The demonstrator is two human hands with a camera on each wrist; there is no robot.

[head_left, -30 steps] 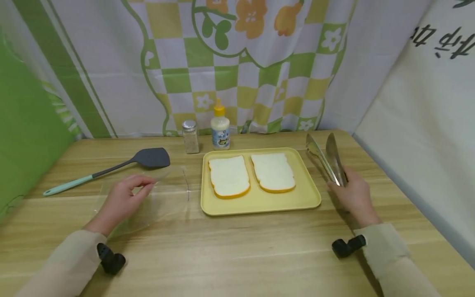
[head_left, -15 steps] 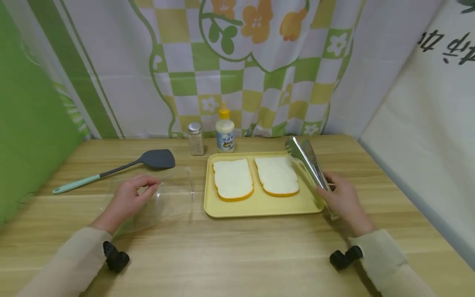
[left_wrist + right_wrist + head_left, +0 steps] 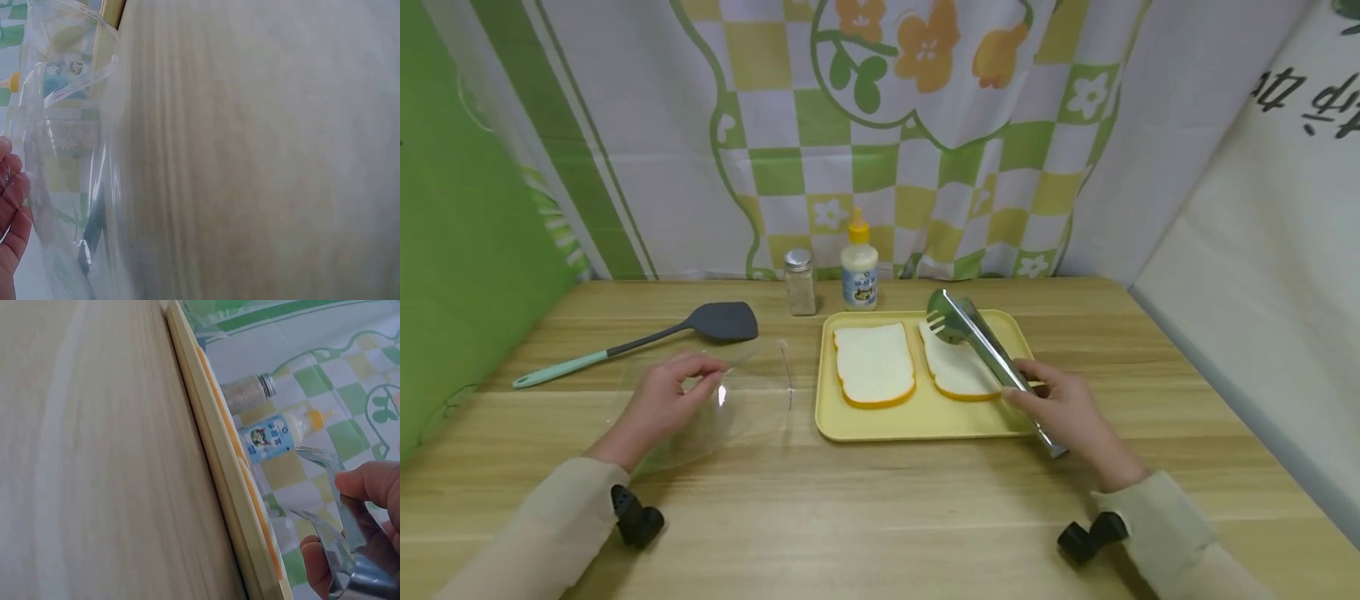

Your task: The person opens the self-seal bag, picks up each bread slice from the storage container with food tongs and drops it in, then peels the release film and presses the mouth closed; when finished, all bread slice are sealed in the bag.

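My left hand point(image 3: 673, 396) pinches a clear plastic bag point(image 3: 756, 404) at the left of the table; in the left wrist view the see-through bag point(image 3: 103, 150) hangs from the fingertips. My right hand point(image 3: 1067, 408) grips metal tongs point(image 3: 996, 358) between thumb and fingers. Their two arms stand apart in the right wrist view, and the fork-like tip points up and away. In the head view the tongs overlap the right bread slice point(image 3: 951, 372), with nothing between their ends. Another slice point(image 3: 874, 362) lies to its left on the yellow tray point(image 3: 917, 425).
A spice jar point(image 3: 800, 283) and a squeeze bottle point(image 3: 859, 271) with a yellow cap stand behind the tray. Left of them lies a turner point(image 3: 722, 322) with a dark blade and mint handle. A checked curtain point(image 3: 880, 167) hangs along the table's back edge.
My right hand has carried the tongs leftward from the tray's right side to over the right slice. My left hand keeps its pinch on the bag. The head view has shifted slightly.
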